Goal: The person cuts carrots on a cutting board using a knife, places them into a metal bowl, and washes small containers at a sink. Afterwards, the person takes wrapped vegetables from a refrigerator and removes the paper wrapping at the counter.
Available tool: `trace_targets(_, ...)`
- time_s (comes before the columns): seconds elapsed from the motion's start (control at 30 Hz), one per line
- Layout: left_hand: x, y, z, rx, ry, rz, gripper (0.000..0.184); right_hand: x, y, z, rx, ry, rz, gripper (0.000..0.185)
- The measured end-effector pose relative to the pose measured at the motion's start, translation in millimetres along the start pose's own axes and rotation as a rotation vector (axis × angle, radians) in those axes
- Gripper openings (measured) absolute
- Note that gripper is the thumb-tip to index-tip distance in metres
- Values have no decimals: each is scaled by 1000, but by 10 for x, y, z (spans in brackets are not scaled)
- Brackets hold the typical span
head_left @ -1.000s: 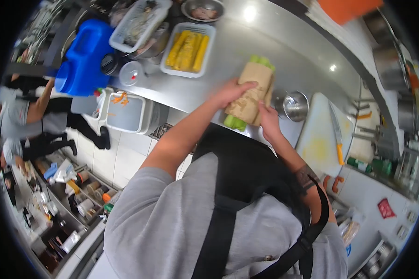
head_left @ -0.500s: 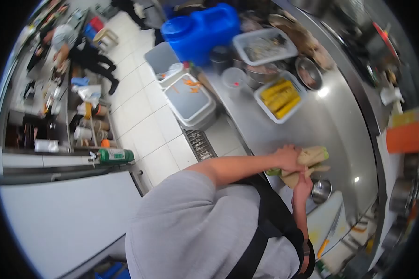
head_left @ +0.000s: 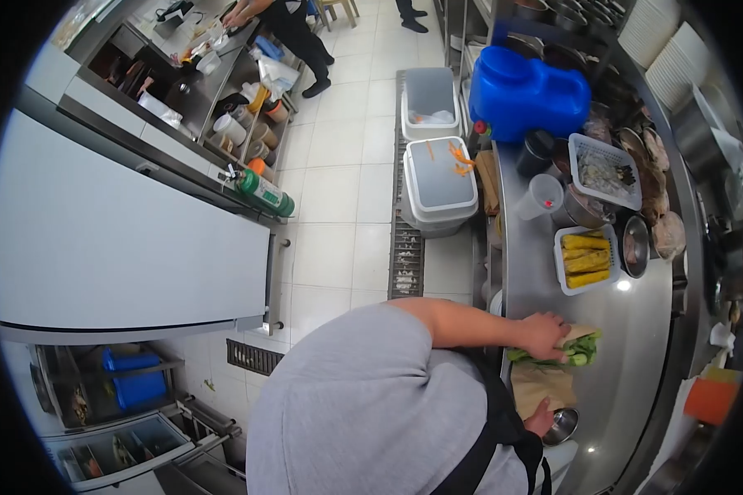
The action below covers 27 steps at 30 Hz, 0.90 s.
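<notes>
A bunch of leafy greens (head_left: 584,350) lies on the steel counter, partly wrapped in brown paper (head_left: 545,388). My left hand (head_left: 545,336) is closed over the greens, fingers curled on their upper side, with a fold of paper beside the fingertips. At the paper's near edge is my right hand (head_left: 541,418), its thumb and fingers closed on it. A small metal bowl (head_left: 562,426) sits right beside my right hand, partly hidden by it.
Further along the counter (head_left: 636,355) stand a white basket of yellow pieces (head_left: 586,260), a basket of clear items (head_left: 605,171), a metal bowl (head_left: 635,246), a plastic cup (head_left: 541,195) and a blue jug (head_left: 528,95). Lidded bins (head_left: 442,175) stand on the floor. Another person (head_left: 293,37) works across the aisle.
The view has swung leftward. My hands, close together on the bundle before, are now apart; the paper lies opened out flatter and more of the greens shows.
</notes>
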State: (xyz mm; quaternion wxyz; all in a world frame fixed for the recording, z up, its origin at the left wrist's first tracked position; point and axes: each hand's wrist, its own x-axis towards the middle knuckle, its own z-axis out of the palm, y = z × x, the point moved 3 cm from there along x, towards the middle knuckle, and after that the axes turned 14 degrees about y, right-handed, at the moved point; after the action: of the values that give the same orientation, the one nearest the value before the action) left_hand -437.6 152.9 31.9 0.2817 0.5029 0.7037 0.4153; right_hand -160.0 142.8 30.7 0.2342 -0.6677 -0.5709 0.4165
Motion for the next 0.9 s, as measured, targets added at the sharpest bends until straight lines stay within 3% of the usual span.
trace_targets(0.07,-76,110,-210,202,-102,105,95,-2,135,-35,-150,5,-37,48)
trace_targets(0.17,10,79,-227,238,-226,24,110,97,401,-62,-189,7,-161,52)
trace_targets(0.2,42,34,-181,212,-204,25,108,21,365,-86,-182,16,-253,53)
trace_targets(0.23,60,-38,-91,184,-198,33,105,6,376,-134,-275,46,-181,53)
trace_targets(0.27,81,-83,-102,163,-197,69,100,53,515,-147,-158,70,-246,50)
trace_targets(0.3,106,-128,-76,121,-228,118,94,20,471,-136,-9,31,-129,46)
trace_targets(0.33,111,-229,12,22,-122,266,83,-3,450,-133,116,-5,-125,43)
trace_targets(0.37,98,-132,-101,-80,-153,152,80,68,579,-170,77,29,-66,44)
trace_targets(0.5,74,-116,142,31,-138,125,93,-54,447,-230,-133,384,-110,58)
trace_targets(0.57,86,-93,133,49,-182,121,92,-209,117,-249,-179,386,-13,57)
trace_targets(0.73,281,-183,-81,27,-159,-129,75,-204,427,-345,-214,333,107,59)
trace_targets(0.87,294,-74,-271,98,-59,-91,64,-405,380,-555,-496,266,212,49)
trace_targets(0.9,283,66,-330,184,85,224,57,-469,327,-594,-600,251,188,43)
